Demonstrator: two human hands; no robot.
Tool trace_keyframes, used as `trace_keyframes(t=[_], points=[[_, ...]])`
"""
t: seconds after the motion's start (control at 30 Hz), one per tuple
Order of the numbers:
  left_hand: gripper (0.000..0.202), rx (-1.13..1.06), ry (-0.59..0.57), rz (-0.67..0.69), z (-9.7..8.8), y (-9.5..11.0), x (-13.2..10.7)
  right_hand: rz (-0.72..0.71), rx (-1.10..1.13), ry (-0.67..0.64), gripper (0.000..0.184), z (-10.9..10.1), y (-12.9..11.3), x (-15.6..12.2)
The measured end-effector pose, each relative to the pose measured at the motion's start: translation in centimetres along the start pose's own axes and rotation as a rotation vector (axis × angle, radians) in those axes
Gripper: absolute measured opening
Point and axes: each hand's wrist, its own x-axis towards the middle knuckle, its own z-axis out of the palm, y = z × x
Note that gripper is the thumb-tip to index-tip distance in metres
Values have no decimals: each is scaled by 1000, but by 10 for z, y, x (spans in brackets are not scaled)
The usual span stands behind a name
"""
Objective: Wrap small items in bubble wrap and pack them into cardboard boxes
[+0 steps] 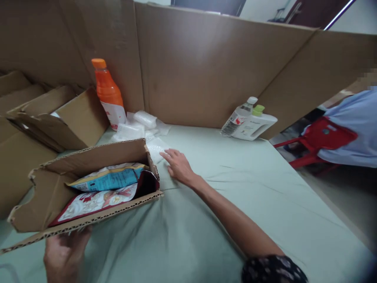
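An open cardboard box (100,216) sits tilted at the left, its flaps folded out. Inside it lie a blue and yellow packet (112,179) and a white and dark red pouch (97,202). My left hand (66,251) grips the box from below its near wall; the fingertips are partly hidden beneath it. Just right of the box, my right hand (178,167) reaches forward with fingers stretched out and nothing in them. Its fingertips are at the edge of a sheet of bubble wrap (155,148); whether they touch it I cannot tell.
Behind the box stand an orange bottle (108,92) and clear plastic wrap rolls (144,119). More cardboard boxes (55,114) crowd the left. A clear bottle (237,120) and a white jug (253,125) lean at the back cardboard wall (206,70). A person sits on a red chair (330,133) at right.
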Motion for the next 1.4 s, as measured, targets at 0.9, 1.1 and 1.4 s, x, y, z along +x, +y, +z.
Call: trace_keyframes(t=[0.9, 1.1, 1.4], points=[[51, -47, -13, -208, 4, 26, -2, 156, 18, 83, 38, -82, -6, -201], [55, -59, -28, -179, 8, 33, -2, 73, 406, 12, 33, -38, -21, -94], [64, 97, 65, -220, 2, -16, -5, 297, 525, 11, 45, -6, 1, 58]])
